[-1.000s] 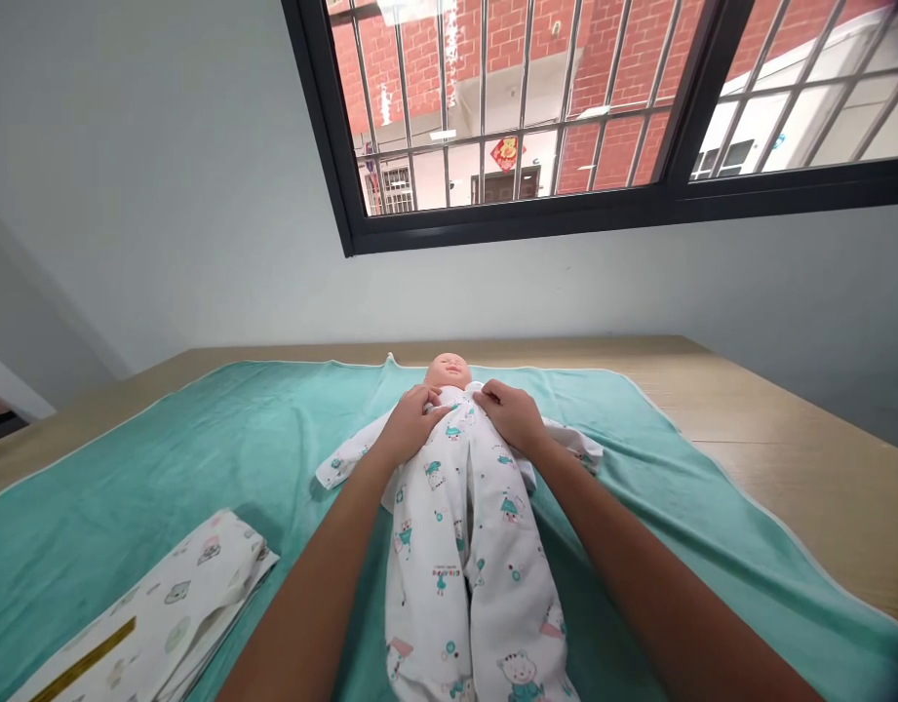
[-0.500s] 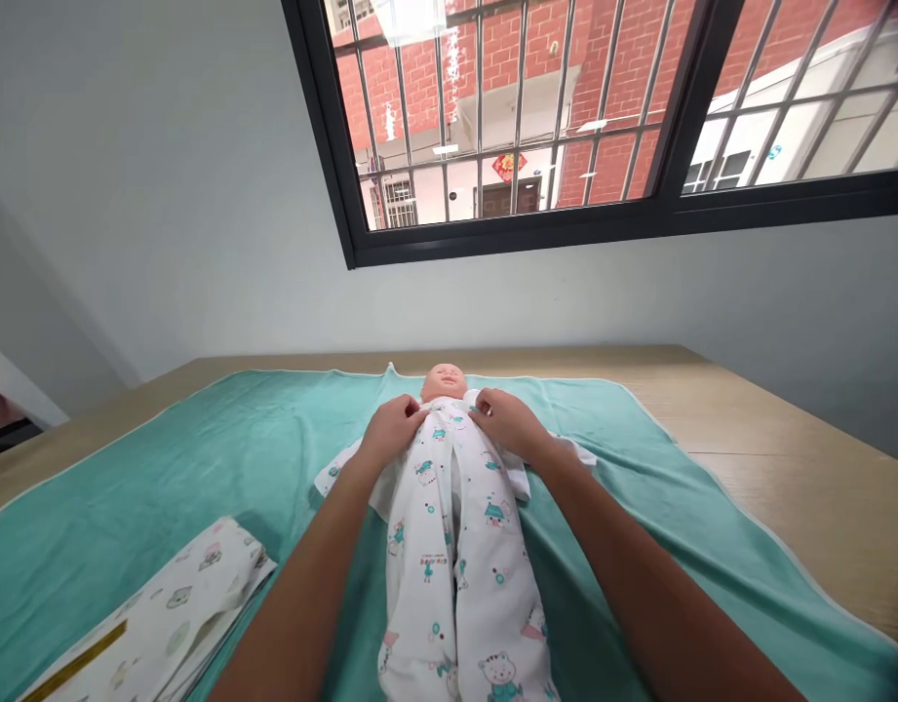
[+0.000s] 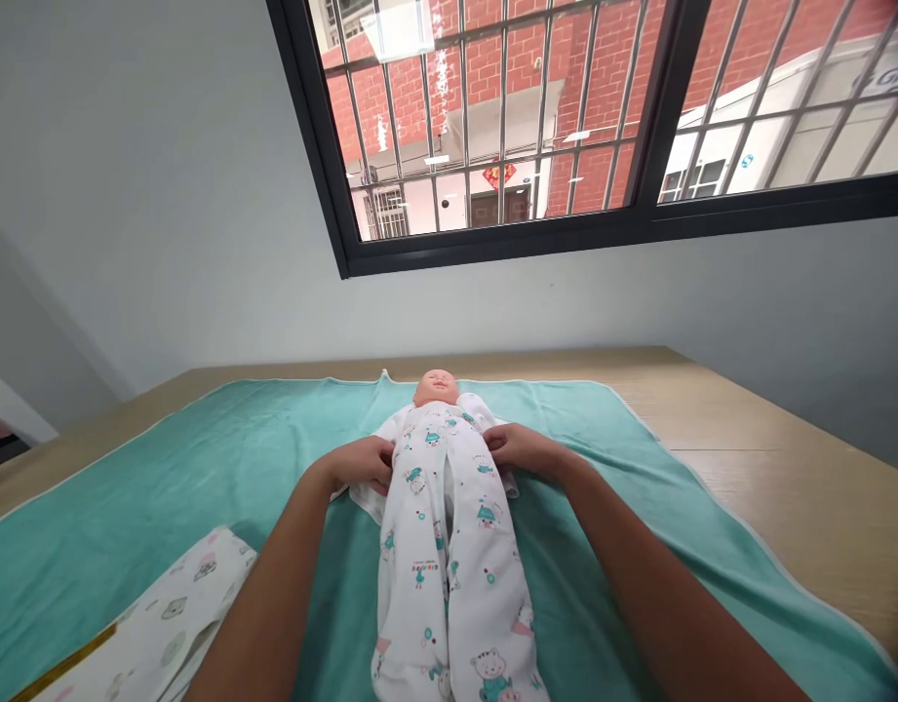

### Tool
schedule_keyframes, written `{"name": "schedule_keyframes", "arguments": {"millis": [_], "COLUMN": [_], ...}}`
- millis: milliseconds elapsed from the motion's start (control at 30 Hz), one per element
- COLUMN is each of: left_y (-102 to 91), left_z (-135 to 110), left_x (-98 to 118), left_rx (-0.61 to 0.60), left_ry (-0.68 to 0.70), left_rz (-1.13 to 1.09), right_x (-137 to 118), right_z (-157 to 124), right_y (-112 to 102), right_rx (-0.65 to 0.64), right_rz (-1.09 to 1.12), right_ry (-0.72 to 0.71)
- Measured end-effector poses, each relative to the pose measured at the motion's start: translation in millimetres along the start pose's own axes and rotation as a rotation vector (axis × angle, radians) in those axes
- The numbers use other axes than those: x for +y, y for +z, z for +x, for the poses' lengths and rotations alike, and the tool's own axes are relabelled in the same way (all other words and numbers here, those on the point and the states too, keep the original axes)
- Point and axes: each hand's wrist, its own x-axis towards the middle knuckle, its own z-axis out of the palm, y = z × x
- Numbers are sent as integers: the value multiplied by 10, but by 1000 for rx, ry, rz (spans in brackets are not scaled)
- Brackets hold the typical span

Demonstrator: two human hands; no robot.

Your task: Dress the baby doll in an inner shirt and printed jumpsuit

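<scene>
A baby doll lies on its back, head away from me, dressed in a white top. White printed baby trousers are spread over its body from the chest down, both legs pointing toward me. My left hand is closed at the left edge of the trousers, beside the doll's sleeve; its fingertips are partly hidden. On the opposite edge, my right hand has its fingers bent and pressed together against the trousers' side. Exactly how much cloth each hand grips is hard to see.
A teal blanket covers much of the wooden table. Folded printed cloth with a gold strip lies at lower left, near my left forearm. Behind the table stand a wall and a barred window with a dark frame.
Both hands have moved from the trousers' top edge near the doll's neck down to its sides. More of the white top shows at the shoulders. The view has shifted slightly.
</scene>
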Motion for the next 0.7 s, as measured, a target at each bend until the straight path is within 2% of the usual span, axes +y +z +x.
{"name": "schedule_keyframes", "arguments": {"millis": [133,300,433,533,700], "left_y": [61,120,195,312,532], "left_z": [-66,-9,67,158,358], "left_x": [-38,-115,-204,-275,-335], "left_rx": [36,214,350,474,786], "left_ry": [56,139,194,204,254], "left_rz": [-29,24,-40,-132,-190], "right_x": [154,154,119,139,175], "right_z": [6,2,-5,43,178], "right_y": [84,192,267,322,420], "right_rx": [29,28,52,117,254], "right_rz": [171,377,501,519,514], "right_ry": [-14,-34,-75,-59,29]}}
